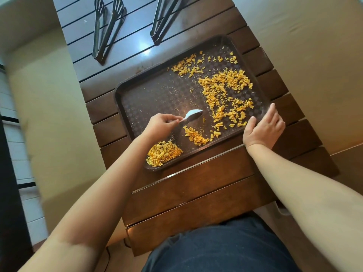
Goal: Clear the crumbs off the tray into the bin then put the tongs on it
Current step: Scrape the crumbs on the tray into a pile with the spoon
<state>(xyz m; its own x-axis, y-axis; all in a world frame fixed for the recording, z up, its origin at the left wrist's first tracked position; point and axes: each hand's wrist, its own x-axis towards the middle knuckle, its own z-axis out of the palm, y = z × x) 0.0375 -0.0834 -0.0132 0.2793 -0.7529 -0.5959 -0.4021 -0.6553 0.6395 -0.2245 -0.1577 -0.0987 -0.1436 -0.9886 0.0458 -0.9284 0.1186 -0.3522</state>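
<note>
— Dark trousers [225,250] fill the bottom, nearest us, and both bare forearms reach over them to the tray [141,99]. What is each hand doing?

— Left hand [160,124] has its fingers curled round the handle of a white spoon [191,115], whose bowl sits low over the tray's middle. Right hand [263,127] grips the tray's near right rim, thumb inside the edge, fingers along the outside.

— And the crumbs?

— Orange crumbs [224,91] are scattered over the tray's right half; a gathered heap [163,154] lies in its near left corner, and a smaller strip [194,136] is just beside the spoon.

— Where are the tongs?

— Beyond the tray's far edge, on the dark slatted table [196,193]: one pair of tongs [106,28] to the far left, a second pair [163,18] further right, both apart from the tray. I cannot see a bin.
</note>
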